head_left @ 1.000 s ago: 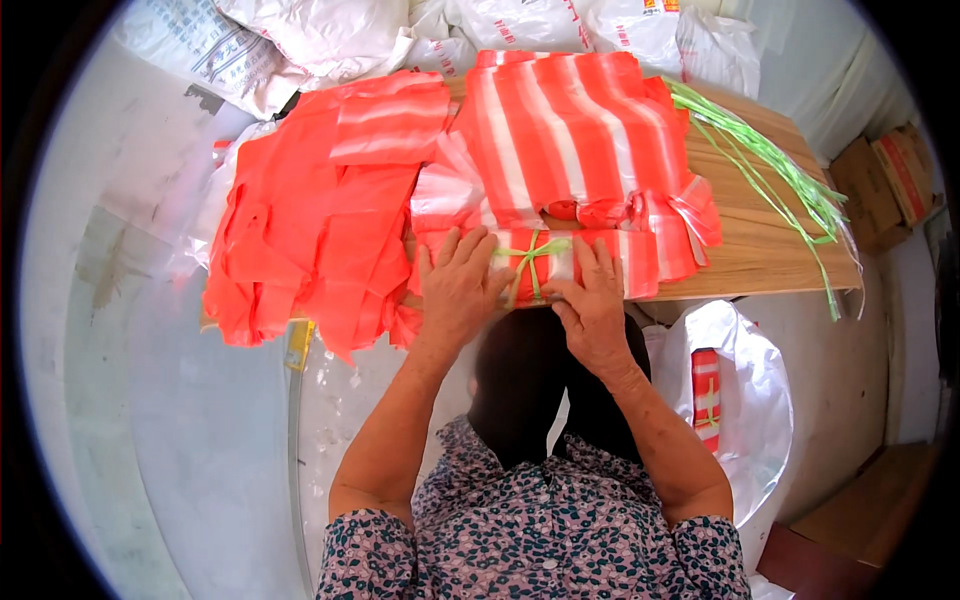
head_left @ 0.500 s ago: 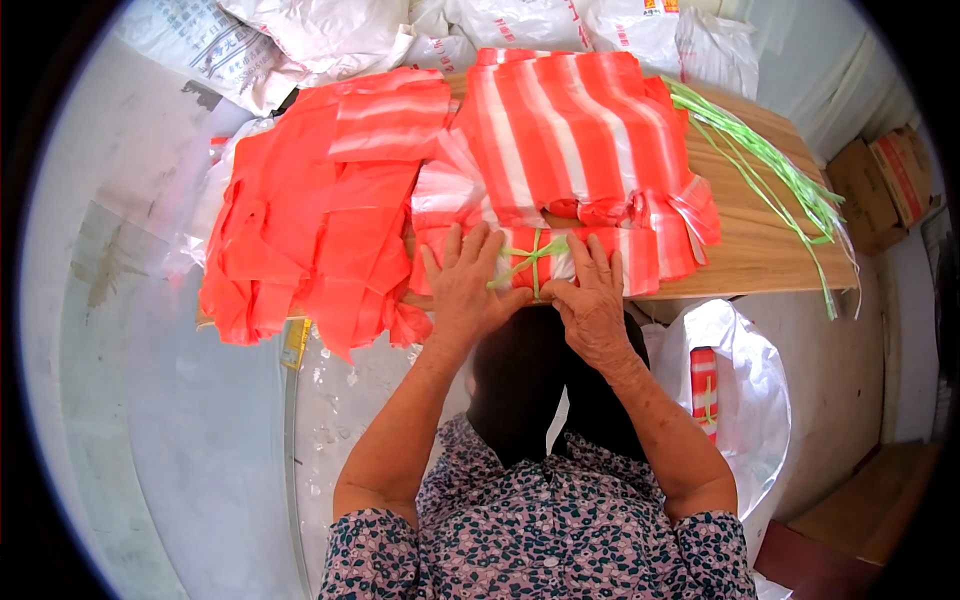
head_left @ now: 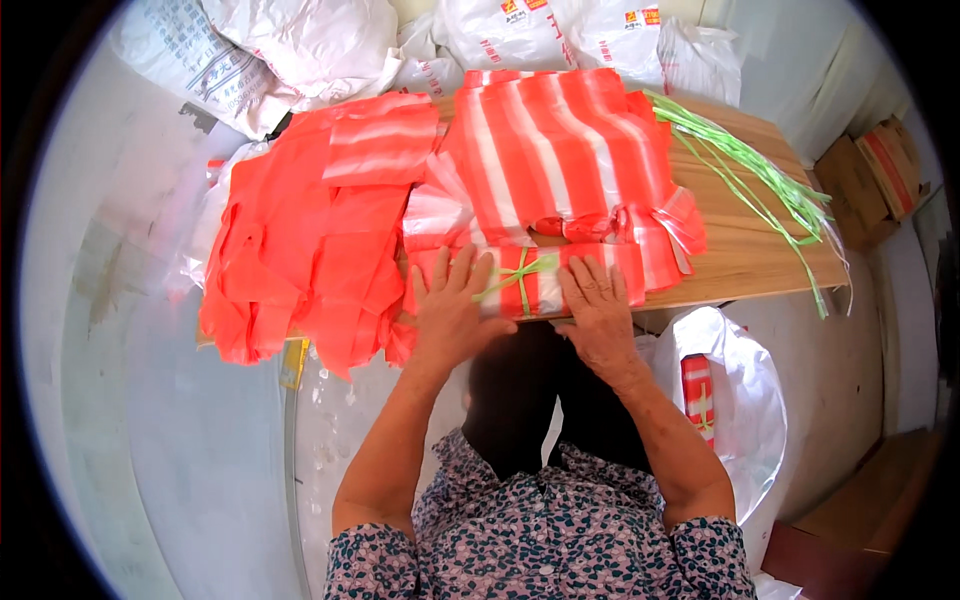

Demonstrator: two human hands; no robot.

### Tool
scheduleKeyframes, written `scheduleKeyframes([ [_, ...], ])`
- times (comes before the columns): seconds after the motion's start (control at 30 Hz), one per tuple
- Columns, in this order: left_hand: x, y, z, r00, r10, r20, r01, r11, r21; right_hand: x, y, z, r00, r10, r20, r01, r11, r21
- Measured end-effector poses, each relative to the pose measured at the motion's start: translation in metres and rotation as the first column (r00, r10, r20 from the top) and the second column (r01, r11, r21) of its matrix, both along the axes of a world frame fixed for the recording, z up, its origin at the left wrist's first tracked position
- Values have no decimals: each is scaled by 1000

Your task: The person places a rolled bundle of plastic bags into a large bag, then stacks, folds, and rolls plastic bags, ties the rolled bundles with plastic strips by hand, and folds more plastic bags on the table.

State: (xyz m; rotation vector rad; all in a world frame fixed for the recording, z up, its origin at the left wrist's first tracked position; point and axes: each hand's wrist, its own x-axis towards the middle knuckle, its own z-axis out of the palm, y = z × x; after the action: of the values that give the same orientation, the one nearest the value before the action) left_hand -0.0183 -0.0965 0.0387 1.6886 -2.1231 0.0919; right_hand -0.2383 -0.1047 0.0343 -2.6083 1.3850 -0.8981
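Observation:
A folded bundle of red-and-white striped plastic bags (head_left: pixel 545 290) lies along the table's near edge, tied round its middle with a green plastic strip (head_left: pixel 521 278) in a knot with loose ends. My left hand (head_left: pixel 455 310) lies flat on the left part of the bundle, fingers spread and thumb pointing at the knot. On the bundle's right part rests my right hand (head_left: pixel 602 318), its fingers stretched out over the top. Just beyond is a stack of striped plastic bags (head_left: pixel 560 150). To the left, a loose pile of red bags (head_left: pixel 300 240) hangs partly over the near edge.
Green plastic strips (head_left: pixel 745 155) lie on the wooden table (head_left: pixel 720 235) at the right. Below its right side stands an open white sack (head_left: pixel 755 390) holding a tied red-and-white bundle (head_left: pixel 698 395). Filled white sacks (head_left: pixel 310 50) line the back; cardboard boxes (head_left: pixel 865 185) stand at far right.
My right hand has moved off the knot to the right, its fingers now flatter. My hands are farther apart, leaving the knot uncovered. The whole view has shifted slightly.

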Motion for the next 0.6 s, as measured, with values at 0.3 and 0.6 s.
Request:
scheduleKeyframes([
  [0.3,19,-7,21,995,-31,99,12,982,187,-34,-29,22,913,-72,-402,66,997,-27],
  [0.6,40,-9,30,997,-75,0,73,972,225,-48,-32,42,964,147,-222,-134,988,74],
])
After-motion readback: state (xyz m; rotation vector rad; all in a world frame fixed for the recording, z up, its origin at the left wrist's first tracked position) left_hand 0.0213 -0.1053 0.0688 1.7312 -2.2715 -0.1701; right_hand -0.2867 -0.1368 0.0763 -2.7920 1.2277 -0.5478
